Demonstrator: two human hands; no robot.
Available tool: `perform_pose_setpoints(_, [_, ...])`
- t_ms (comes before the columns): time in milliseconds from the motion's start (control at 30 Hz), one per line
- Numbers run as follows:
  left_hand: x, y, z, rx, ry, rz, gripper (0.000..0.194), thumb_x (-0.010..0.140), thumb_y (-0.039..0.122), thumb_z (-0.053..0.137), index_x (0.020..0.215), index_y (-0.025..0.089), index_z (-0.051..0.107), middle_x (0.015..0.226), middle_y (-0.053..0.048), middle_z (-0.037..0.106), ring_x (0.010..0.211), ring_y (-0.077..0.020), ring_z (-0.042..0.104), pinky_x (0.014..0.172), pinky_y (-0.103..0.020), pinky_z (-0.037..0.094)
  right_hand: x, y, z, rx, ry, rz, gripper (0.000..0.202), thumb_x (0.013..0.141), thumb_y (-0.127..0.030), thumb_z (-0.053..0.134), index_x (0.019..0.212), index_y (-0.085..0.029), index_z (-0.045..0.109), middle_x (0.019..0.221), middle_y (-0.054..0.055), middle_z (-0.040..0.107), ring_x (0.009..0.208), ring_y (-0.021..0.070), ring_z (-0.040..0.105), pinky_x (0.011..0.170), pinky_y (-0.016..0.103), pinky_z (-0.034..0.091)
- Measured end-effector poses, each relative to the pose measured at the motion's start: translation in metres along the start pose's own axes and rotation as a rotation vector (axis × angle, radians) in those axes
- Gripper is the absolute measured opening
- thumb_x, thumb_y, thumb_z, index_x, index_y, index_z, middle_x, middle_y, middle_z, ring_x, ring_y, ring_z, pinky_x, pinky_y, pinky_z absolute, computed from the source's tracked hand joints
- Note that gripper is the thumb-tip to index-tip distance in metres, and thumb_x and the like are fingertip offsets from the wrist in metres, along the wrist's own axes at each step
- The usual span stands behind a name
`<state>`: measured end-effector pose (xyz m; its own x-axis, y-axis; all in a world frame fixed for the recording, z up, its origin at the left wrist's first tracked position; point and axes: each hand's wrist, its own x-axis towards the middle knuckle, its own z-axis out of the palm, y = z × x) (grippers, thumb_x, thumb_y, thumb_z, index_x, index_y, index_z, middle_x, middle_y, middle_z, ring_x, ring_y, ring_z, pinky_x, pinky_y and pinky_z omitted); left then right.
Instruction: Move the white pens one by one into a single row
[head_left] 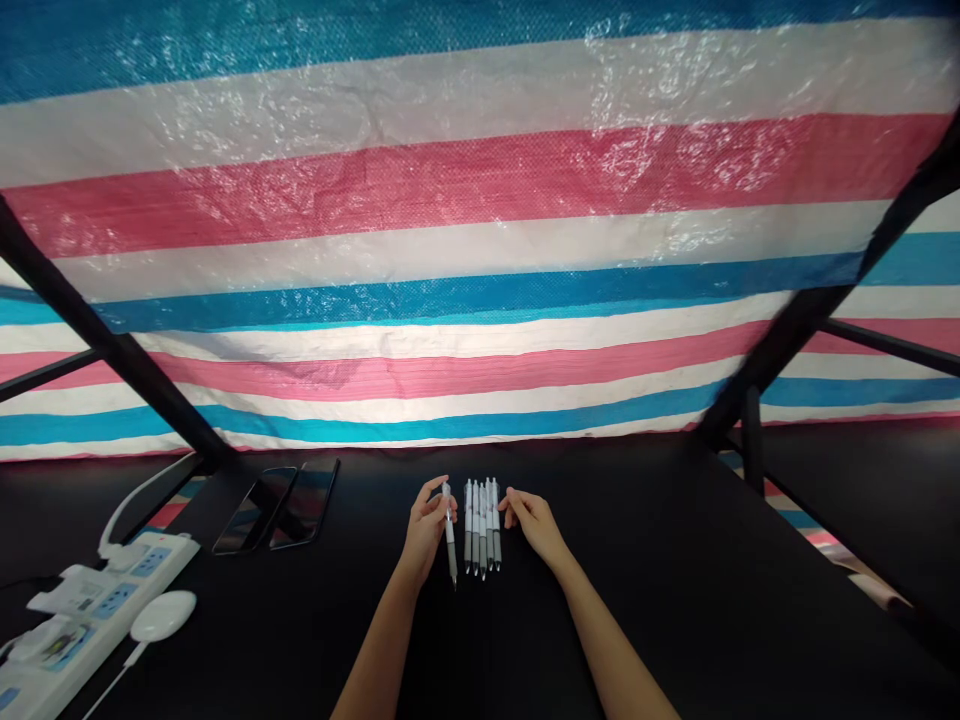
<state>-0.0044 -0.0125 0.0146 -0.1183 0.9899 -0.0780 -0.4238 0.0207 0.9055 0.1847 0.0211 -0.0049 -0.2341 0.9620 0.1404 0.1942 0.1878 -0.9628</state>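
Note:
My left hand (426, 528) grips a single white click pen (451, 540) with a grey grip section, its tip pointing down toward me. Just right of that pen, several matching white and grey pens (481, 530) lie side by side in a row on the black table, tips toward me. My right hand (534, 522) is beside the right end of the row, its fingers curled in and nothing visible between them. Whether its fingertips touch the outermost pen I cannot tell.
Two dark phones (304, 508) lie at the back left of the table (675, 590). A white power strip (97, 620) with plugs and a round white charger (163, 614) are at the left. Black frame bars (780, 350) and a striped tarp (465, 190) enclose the table.

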Motion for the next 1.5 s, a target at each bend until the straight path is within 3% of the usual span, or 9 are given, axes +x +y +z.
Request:
perform_pose_setpoints(167, [0.0002, -0.0012, 0.0002, 0.006, -0.003, -0.003, 0.046, 0.065, 0.033, 0.071, 0.106, 0.017, 0.06, 0.062, 0.002, 0.056, 0.053, -0.008, 0.048, 0.056, -0.023, 0.038, 0.0001, 0.0005, 0.0002, -0.003, 0.0, -0.005, 0.052, 0.088, -0.057, 0.037, 0.068, -0.017, 0.063, 0.051, 0.001, 0.058, 0.052, 0.0152, 0.055, 0.059, 0.026, 0.042])
perform_pose_setpoints(400, [0.0005, -0.0007, 0.0004, -0.03, 0.08, -0.005, 0.058, 0.066, 0.035, 0.07, 0.119, 0.017, 0.054, 0.067, 0.0, 0.059, 0.056, -0.008, 0.049, 0.057, -0.022, 0.039, 0.0005, 0.0016, 0.0005, -0.003, 0.002, -0.007, 0.052, 0.088, -0.057, 0.037, 0.068, -0.017, 0.063, 0.052, 0.001, 0.058, 0.053, 0.0156, 0.056, 0.06, 0.026, 0.043])
perform_pose_setpoints(533, [0.0019, -0.002, -0.001, -0.044, 0.069, -0.021, 0.061, 0.064, 0.035, 0.072, 0.118, 0.016, 0.054, 0.067, 0.0, 0.06, 0.056, -0.0076, 0.049, 0.058, -0.022, 0.039, 0.0006, 0.002, 0.0006, -0.014, 0.001, -0.005, 0.053, 0.088, -0.058, 0.036, 0.068, -0.017, 0.063, 0.052, 0.002, 0.059, 0.053, 0.0157, 0.056, 0.059, 0.026, 0.044])
perform_pose_setpoints(1167, [-0.0003, -0.002, -0.0009, 0.078, -0.035, -0.004, 0.042, 0.067, 0.036, 0.07, 0.103, 0.017, 0.061, 0.062, 0.002, 0.058, 0.055, -0.0088, 0.049, 0.058, -0.024, 0.039, 0.0007, 0.0, 0.0002, -0.027, 0.005, -0.006, 0.052, 0.087, -0.058, 0.037, 0.068, -0.017, 0.063, 0.051, 0.001, 0.058, 0.051, 0.0154, 0.055, 0.057, 0.026, 0.041])
perform_pose_setpoints(1300, [0.0005, -0.004, -0.0008, 0.094, 0.007, 0.02, 0.05, 0.068, 0.038, 0.069, 0.113, 0.017, 0.059, 0.065, 0.0, 0.059, 0.056, -0.0093, 0.05, 0.058, -0.024, 0.04, 0.001, 0.0015, 0.0003, -0.031, 0.004, -0.002, 0.053, 0.087, -0.059, 0.036, 0.069, -0.017, 0.063, 0.051, 0.001, 0.059, 0.051, 0.0152, 0.055, 0.058, 0.026, 0.042])
perform_pose_setpoints(1500, [-0.0003, -0.0086, 0.0011, 0.189, 0.125, 0.087, 0.07, 0.071, 0.042, 0.065, 0.133, 0.02, 0.041, 0.069, 0.001, 0.06, 0.058, -0.0105, 0.052, 0.058, -0.023, 0.04, 0.0011, 0.0014, 0.0002, -0.036, 0.002, 0.002, 0.054, 0.087, -0.059, 0.036, 0.069, -0.017, 0.063, 0.051, 0.001, 0.058, 0.052, 0.0152, 0.056, 0.058, 0.026, 0.043])
